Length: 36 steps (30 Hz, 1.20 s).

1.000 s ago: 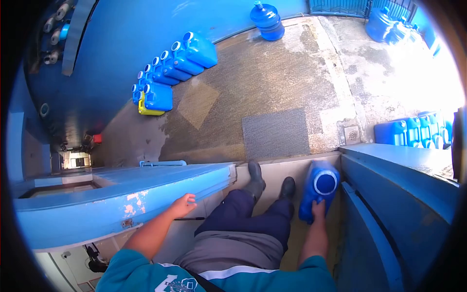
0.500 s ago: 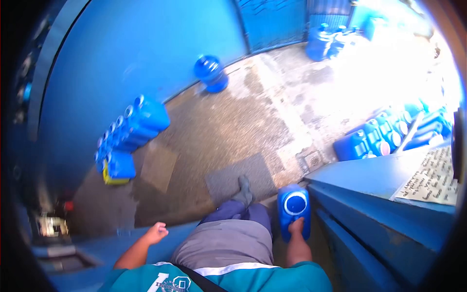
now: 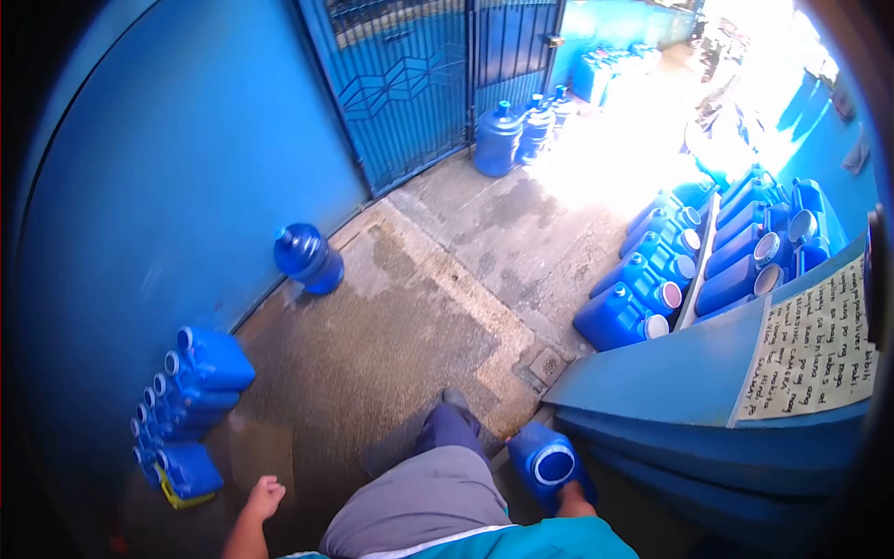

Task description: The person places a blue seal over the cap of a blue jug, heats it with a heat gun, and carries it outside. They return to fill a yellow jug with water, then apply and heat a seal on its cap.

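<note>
A blue plastic water jug point(image 3: 523, 447) with a round, white-rimmed mouth hangs low at my right side, tilted a little. My right hand point(image 3: 575, 504) grips it near the handle; the jug's body partly hides the fingers. The mouth looks uncapped and dark inside. My left hand point(image 3: 267, 496) swings free in front of my left hip, fingers loosely curled with nothing in them. Closest to that hand are several blue jugs point(image 3: 216, 361) lined up along the left wall, one with a yellow base point(image 3: 186, 500).
A round blue bottle point(image 3: 312, 261) stands by the left wall. More bottles point(image 3: 498, 140) are beside the blue gate point(image 3: 400, 93). Rows of blue jugs point(image 3: 610, 317) lie on the right, past a blue ledge point(image 3: 643, 377) bearing a handwritten sign point(image 3: 805, 345). A drain point(image 3: 548, 365) is set in the concrete floor.
I have stepped forward with the view turning right and lifting; the gate and right-hand jugs show more fully. The held jug has swung and tilted beside my leg. My left hand stays empty.
</note>
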Motion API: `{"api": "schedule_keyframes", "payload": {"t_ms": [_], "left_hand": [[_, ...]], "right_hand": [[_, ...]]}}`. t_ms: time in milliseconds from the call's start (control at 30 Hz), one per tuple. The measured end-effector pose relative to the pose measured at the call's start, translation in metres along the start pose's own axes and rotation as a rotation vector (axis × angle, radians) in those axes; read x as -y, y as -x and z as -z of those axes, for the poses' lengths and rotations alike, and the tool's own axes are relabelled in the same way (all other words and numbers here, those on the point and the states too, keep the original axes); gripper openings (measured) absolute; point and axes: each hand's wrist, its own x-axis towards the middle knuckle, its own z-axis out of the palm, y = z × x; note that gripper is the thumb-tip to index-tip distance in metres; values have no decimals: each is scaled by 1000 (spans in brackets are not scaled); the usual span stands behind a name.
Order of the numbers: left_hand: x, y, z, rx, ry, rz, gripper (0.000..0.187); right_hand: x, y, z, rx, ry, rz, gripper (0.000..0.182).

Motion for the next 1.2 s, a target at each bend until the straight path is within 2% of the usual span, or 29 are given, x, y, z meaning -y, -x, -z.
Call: {"api": "schedule_keyframes", "payload": {"t_ms": [33,133,200,233,300,367,433,533,567,633,667,733,767,900,967,1000,1033,1067,1100,1167,1200], "left_hand": [[5,-9,5,-28,-15,18,50],[9,-28,14,30,-59,164,54],[4,-39,22,182,-90,229,55],[-4,-52,29,197,-104,219,55],[-23,-76,40,455,-85,321,54],[-41,-113,49,449,-82,292,52],[-56,-141,55,160,148,122,49],[-82,-163,71,70,305,160,43],[-87,-168,75,52,315,183,43],[-74,-157,84,66,314,173,42],[-62,-146,86,28,328,242,42],[-36,-130,88,-1,216,205,44],[-23,-115,92,-24,232,250,44],[47,-72,73,59,159,476,53],[93,-59,59,211,97,503,51],[90,-51,57,259,133,587,50],[78,-54,60,298,221,717,50],[65,-53,68,329,302,842,49],[48,-60,79,363,361,949,49],[20,-76,108,361,442,1067,48],[24,-77,109,317,484,1058,49]], "right_hand": [[-4,-11,-2,87,119,16,48],[-16,-58,-42,-224,-74,162,52],[8,-22,-11,-53,21,167,55],[19,-2,8,110,120,177,57],[62,28,42,172,164,193,59],[95,26,53,229,260,298,62],[119,9,52,226,306,355,63],[185,22,88,241,259,327,65],[207,14,90,180,274,351,65],[259,4,91,142,387,432,65],[286,6,97,132,417,458,63],[355,13,110,160,395,431,54],[391,1,108,239,461,422,54],[533,-4,108,99,498,490,60],[607,-3,117,110,547,545,55],[642,-14,118,127,562,560,52],[673,-4,126,57,474,622,52],[709,-8,127,16,489,593,53],[750,-3,134,61,541,585,54],[817,2,133,-13,617,700,49],[847,2,132,-70,552,733,44]]}}
